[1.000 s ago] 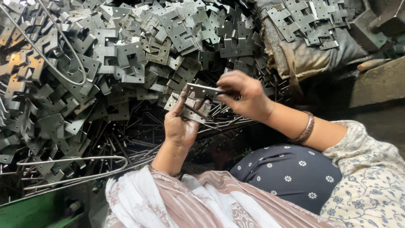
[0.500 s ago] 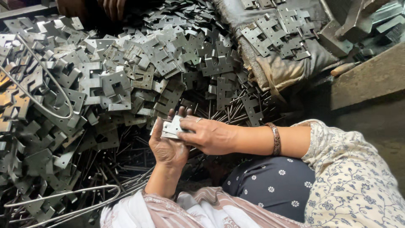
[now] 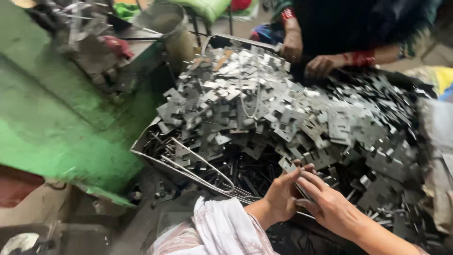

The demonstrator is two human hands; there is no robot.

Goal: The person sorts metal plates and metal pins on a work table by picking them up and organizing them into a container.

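My left hand [image 3: 279, 196] and my right hand [image 3: 332, 210] meet at the bottom of the head view, palms facing each other. They press a small stack of flat grey metal plates [image 3: 289, 165] between them, and only its top edge shows above my fingers. A white striped sleeve [image 3: 222, 229] covers my left forearm. Just beyond my hands spreads a big heap of the same notched metal plates [image 3: 264, 101].
A green machine body [image 3: 56, 118] fills the left side. A metal bucket [image 3: 163, 21] stands behind the heap. Bent wire loops [image 3: 203, 170] lie at the heap's near left edge. Another person's hands [image 3: 321, 66] rest on the far side.
The view has swung up and to the left, so the green machine and the other person now show. My hands still hold the plates, now low in the picture.
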